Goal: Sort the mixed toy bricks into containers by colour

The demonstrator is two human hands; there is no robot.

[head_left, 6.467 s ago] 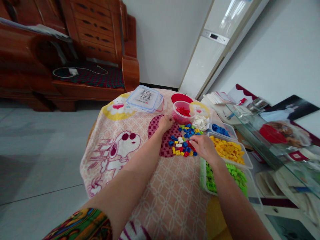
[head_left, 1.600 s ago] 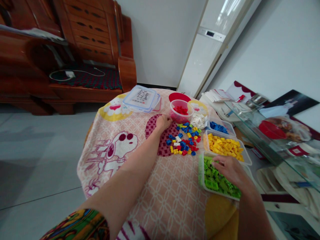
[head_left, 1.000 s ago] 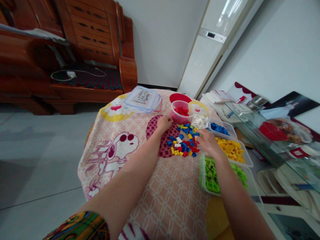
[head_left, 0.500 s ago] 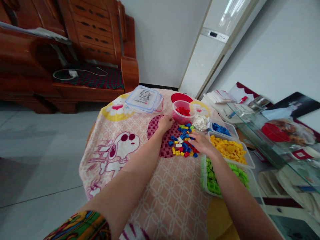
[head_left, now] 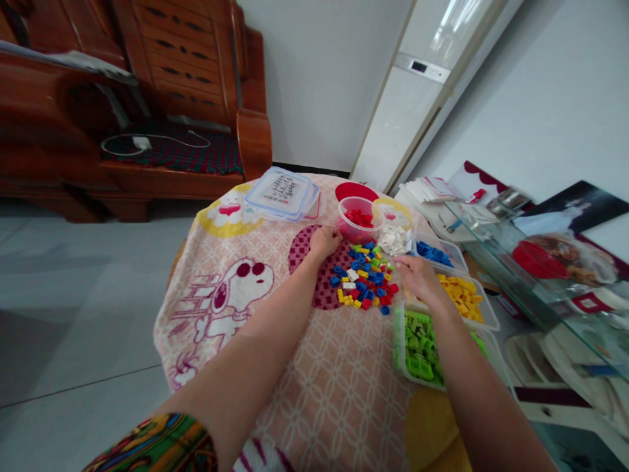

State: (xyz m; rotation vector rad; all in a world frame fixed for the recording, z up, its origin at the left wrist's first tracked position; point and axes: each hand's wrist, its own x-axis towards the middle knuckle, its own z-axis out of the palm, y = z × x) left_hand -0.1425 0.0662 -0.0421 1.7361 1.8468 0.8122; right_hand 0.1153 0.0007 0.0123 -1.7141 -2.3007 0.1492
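Observation:
A mixed pile of coloured toy building bricks (head_left: 363,278) lies on the patterned tablecloth (head_left: 339,367). Just left of the pile, my left hand (head_left: 325,243) rests with its fingers curled together; whatever may be in them is hidden. My right hand (head_left: 417,273) is at the pile's right edge, over the near side of the yellow brick tub (head_left: 464,298). Its thumb and fingers are pinched together, and what they hold is too small to make out. Beyond my left hand stands a clear round bowl (head_left: 361,219) with red bricks.
White bricks (head_left: 394,240) are heaped behind the pile. Tubs of blue bricks (head_left: 433,254) and green bricks (head_left: 419,347) line the right side. Clear lids (head_left: 282,193) lie stacked at the back left. A glass shelf (head_left: 535,282) with clutter borders the table's right.
My right hand has shifted right, off the mixed bricks toward the yellow tub, and its fingers have drawn together. My left hand has stayed in place.

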